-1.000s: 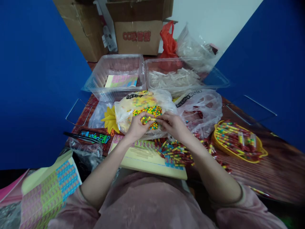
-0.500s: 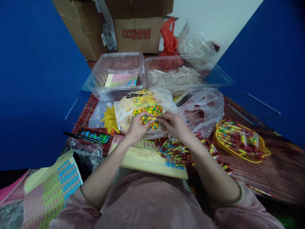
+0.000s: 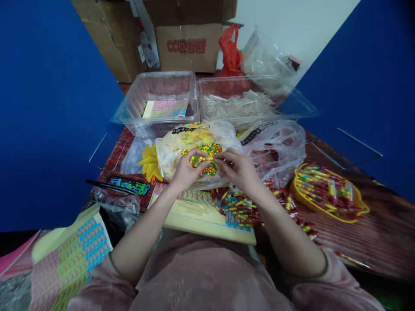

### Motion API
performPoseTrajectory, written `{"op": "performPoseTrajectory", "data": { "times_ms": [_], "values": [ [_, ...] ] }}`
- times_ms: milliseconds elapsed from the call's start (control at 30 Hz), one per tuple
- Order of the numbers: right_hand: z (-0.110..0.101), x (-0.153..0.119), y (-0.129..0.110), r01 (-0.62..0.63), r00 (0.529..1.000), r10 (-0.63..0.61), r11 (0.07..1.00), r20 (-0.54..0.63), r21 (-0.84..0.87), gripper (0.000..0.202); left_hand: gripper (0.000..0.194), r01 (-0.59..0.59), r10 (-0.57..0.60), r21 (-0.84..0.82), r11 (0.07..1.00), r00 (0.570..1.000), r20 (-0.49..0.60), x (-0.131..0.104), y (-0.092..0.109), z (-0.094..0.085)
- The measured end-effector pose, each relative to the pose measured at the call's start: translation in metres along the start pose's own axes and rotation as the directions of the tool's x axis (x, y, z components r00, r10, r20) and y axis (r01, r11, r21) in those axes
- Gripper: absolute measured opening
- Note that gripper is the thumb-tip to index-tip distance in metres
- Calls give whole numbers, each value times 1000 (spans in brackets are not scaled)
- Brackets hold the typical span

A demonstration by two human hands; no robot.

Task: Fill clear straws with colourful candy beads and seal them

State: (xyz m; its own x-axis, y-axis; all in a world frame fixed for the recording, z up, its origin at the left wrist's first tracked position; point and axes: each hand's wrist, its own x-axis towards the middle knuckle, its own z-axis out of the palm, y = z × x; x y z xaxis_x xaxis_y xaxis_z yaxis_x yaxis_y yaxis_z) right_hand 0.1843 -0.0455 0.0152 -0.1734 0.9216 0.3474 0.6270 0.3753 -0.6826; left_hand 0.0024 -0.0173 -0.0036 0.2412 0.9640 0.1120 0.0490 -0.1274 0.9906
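Note:
Over a plastic bag [image 3: 166, 160] of small coloured candies [image 3: 212, 149], my two hands meet. My left hand [image 3: 187, 172] is closed, thumb and fingers pinching a thin clear straw [image 3: 209, 158] with yellow candies inside; more candies show in the curl of its fingers. My right hand [image 3: 237, 169] has its fingertips pinched at the straw's right end, partly hidden from view. Below the right wrist lies a loose pile of filled candy straws [image 3: 241, 205], partly on a pad of sticker sheets [image 3: 201, 218].
A yellow basket [image 3: 343, 218] of filled straws stands at the right. Behind are two clear plastic bins [image 3: 155, 77], the right one holding straws [image 3: 240, 103]. A second plastic bag [image 3: 285, 142], a yellow flower-shaped object [image 3: 150, 162] and sticker sheets [image 3: 74, 259] lie around.
Both hands stay almost in place over the candies, still at the straw. The fingers have shifted only slightly.

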Motion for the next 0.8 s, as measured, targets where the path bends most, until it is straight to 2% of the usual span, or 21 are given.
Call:
{"op": "performPoseTrajectory", "data": {
  "times_ms": [333, 433, 500, 667, 800],
  "values": [
    [3, 2, -5, -15, 997, 23, 994, -69, 109, 19, 29, -45, 45, -16, 999, 999, 7, 1, -6, 0],
    [2, 4, -3, -9, 996, 14, 998, -84, 59, 22, 29, -55, 55, -24, 998, 998, 2, 0, -6, -2],
    [1, 5, -2, -14, 999, 12, 999, -40, -46, 23, 31, -51, 51, -38, 998, 999, 3, -1, -6, -3],
    [2, 12, 2, 31, 975, 42, 946, 216, -324, 22, 36, -26, 26, -145, 989, 1000, -3, -1, -5, -5],
    [5, 18, -2, 51, 955, 84, 899, 285, -435, 21, 41, 28, -30, -250, 968, 1000, -3, -1, -2, -5]
  ]
}}
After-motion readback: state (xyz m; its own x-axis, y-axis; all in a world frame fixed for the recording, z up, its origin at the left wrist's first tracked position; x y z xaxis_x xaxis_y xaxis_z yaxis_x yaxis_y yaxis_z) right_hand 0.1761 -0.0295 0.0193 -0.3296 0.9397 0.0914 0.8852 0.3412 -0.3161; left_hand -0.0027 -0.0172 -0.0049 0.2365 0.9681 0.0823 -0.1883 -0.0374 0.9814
